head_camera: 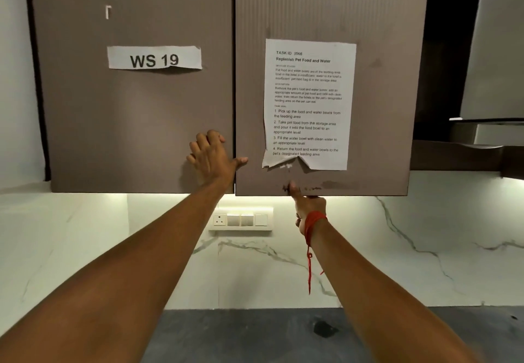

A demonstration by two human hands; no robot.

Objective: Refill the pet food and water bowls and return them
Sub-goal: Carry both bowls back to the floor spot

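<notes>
Two brown wall cabinet doors fill the upper view. My left hand point(212, 157) lies flat, fingers spread, on the lower right corner of the left cabinet door point(127, 121). My right hand point(307, 206), a red thread around its wrist, grips the bottom edge of the right cabinet door point(382, 107), thumb on the front face and fingers hidden underneath. That door sits slightly proud of the left one. No pet bowls or food bag are in view.
A "WS 19" label point(154, 57) is taped to the left door and a printed task sheet point(309, 104) to the right one. Below are a lit marble backsplash point(425, 249) with a switch panel point(241, 219) and a grey countertop point(255, 334). A range hood point(493, 65) stands at right.
</notes>
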